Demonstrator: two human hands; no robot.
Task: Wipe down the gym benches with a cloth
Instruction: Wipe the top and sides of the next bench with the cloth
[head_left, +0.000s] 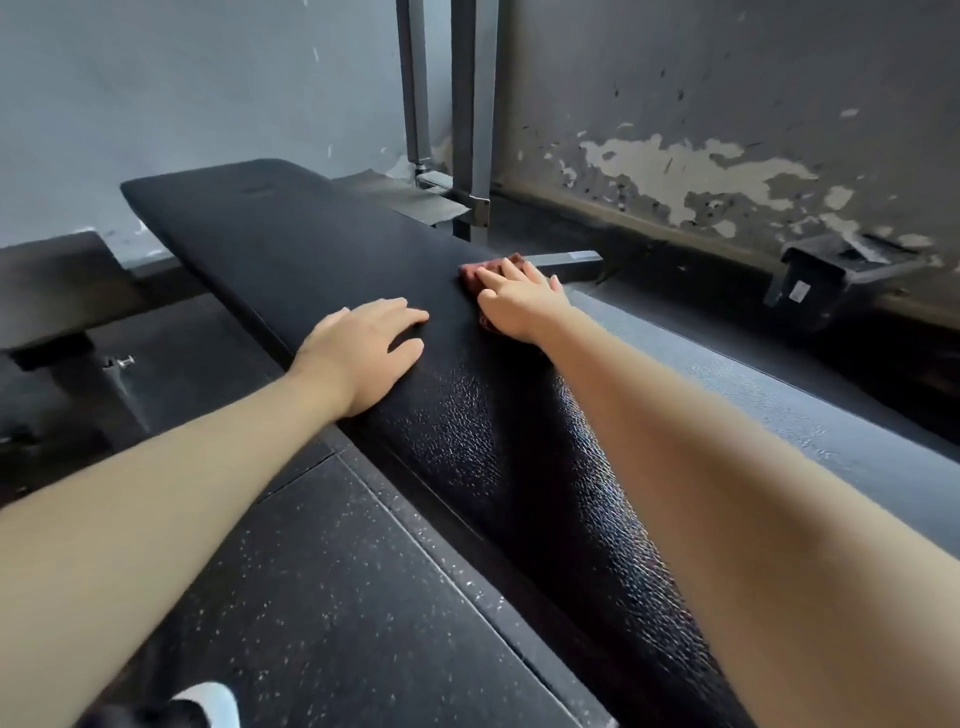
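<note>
A pale shoe toe (213, 701) is cut off at the bottom edge, on the speckled rubber floor (311, 597). Both bare forearms reach forward over the black padded bench (291, 234), whose long axis runs from the near right corner away to the far left, where its rounded end points at the wall. The near end is cut off by the frame.

The left hand (363, 348) lies palm down by the bench's left edge, fingers loosely extended and holding nothing. Beyond it, the right hand (522, 306) presses flat, fingers spread, on a reddish-brown cloth (475, 271) at the bench's right edge (mostly hidden under the palm, so its shape is unclear). Farther back stand grey steel uprights (470, 104) against a peeling wall (727, 104).
</note>
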